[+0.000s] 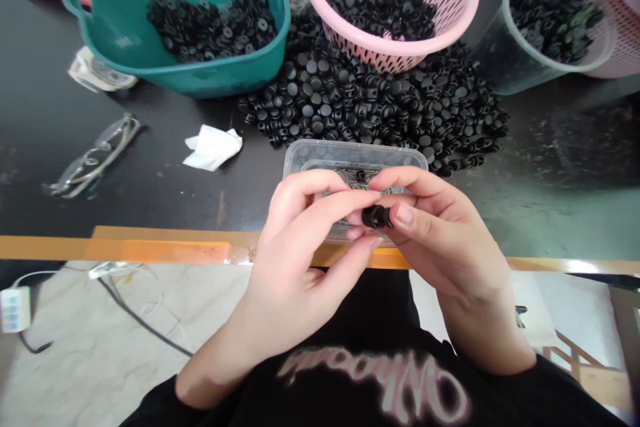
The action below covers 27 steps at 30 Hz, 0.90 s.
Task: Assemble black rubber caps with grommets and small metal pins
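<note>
Black shirt [345,330] with unclear lettering [400,393].
Pinching one black piece [375,217] between left hand [293,240] and right hand [457,253], over one box [357,147] at bench's [165,203] front edge.

The light is bright; soft sheen lies on the tabletop [560,213] at right; shirt lettering [390,393] blurs.

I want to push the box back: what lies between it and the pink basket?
A loose pile of black parts lies between the box and the pink basket, as the head view shows.
</note>
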{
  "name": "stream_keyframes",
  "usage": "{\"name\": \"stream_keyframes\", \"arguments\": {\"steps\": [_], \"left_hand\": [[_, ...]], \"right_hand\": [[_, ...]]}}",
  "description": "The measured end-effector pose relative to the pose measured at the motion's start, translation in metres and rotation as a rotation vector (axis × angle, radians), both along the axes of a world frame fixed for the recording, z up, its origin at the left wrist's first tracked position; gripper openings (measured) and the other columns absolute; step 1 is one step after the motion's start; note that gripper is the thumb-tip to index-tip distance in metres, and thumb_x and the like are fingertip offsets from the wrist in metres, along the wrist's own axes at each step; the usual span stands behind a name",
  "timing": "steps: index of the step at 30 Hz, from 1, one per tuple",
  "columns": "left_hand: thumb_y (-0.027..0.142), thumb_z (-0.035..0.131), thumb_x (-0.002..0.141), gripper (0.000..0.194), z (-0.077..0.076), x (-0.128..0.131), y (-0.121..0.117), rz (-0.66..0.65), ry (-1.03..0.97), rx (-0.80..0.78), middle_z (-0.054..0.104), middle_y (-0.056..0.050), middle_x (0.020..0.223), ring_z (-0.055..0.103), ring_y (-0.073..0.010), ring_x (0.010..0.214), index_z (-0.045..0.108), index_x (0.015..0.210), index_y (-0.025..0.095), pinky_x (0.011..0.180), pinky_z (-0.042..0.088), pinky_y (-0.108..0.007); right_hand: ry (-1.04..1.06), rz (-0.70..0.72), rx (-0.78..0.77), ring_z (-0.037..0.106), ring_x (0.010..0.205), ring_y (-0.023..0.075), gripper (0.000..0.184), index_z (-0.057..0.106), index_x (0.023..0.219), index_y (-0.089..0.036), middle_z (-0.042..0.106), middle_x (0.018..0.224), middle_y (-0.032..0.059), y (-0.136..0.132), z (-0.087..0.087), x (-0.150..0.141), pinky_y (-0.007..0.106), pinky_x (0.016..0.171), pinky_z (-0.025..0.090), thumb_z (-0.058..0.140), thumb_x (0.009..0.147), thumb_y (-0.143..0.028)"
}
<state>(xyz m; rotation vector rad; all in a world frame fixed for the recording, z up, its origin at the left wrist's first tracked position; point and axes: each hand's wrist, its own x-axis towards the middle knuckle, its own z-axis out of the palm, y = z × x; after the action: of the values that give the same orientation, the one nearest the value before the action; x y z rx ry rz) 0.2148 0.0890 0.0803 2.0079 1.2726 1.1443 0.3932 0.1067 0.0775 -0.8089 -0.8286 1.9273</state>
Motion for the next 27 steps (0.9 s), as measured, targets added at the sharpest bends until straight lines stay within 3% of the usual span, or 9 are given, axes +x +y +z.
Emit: {"name": "stream_keyframes", "arguments": {"steps": [6,15,21,27], "left_hand": [[0.013,0.068,0.093,0.027,0.000,-0.001,0.000,0.016,0.012,0.020,0.062,-0.002,0.109,0.061,-0.0162,0.092,0.068,0.116,0.027,0.083,0.057,-0.035],[0.016,0.073,0.093,0.022,0.000,0.002,-0.001,0.106,0.072,0.140,0.066,0.000,0.107,0.061,-0.0164,0.094,0.069,0.112,0.026,0.084,0.056,-0.036],[0.012,0.074,0.091,0.028,0.000,0.001,-0.002,0.145,0.088,0.158,0.068,0.001,0.108,0.065,-0.0186,0.098,0.068,0.111,0.031,0.087,0.057,-0.040],[0.012,0.073,0.091,0.023,0.000,-0.001,-0.001,0.142,0.110,0.199,0.069,0.000,0.102,0.066,-0.0175,0.092,0.069,0.106,0.028,0.081,0.059,-0.037]], "right_hand": [[-0.045,-0.008,0.019,0.078,0.094,0.0212,0.017,0.069,0.110,-0.029,0.079,0.092,-0.0001,-0.005,0.001,0.000,0.044,0.094,0.064,0.075,0.095,-0.030],[-0.159,-0.077,0.083,0.073,0.098,0.0132,0.014,0.072,0.113,-0.031,0.076,0.103,-0.0013,-0.013,0.009,-0.005,0.025,0.091,0.061,0.069,0.099,-0.028],[-0.090,-0.015,0.056,0.070,0.114,0.0190,0.022,0.069,0.123,-0.028,0.071,0.125,0.0039,-0.017,0.002,-0.013,0.034,0.100,0.060,0.062,0.103,-0.035],[0.055,0.076,0.085,0.071,0.109,0.0141,0.025,0.071,0.122,-0.025,0.075,0.113,0.0018,-0.015,-0.002,-0.014,0.030,0.102,0.056,0.050,0.110,-0.030]]}}
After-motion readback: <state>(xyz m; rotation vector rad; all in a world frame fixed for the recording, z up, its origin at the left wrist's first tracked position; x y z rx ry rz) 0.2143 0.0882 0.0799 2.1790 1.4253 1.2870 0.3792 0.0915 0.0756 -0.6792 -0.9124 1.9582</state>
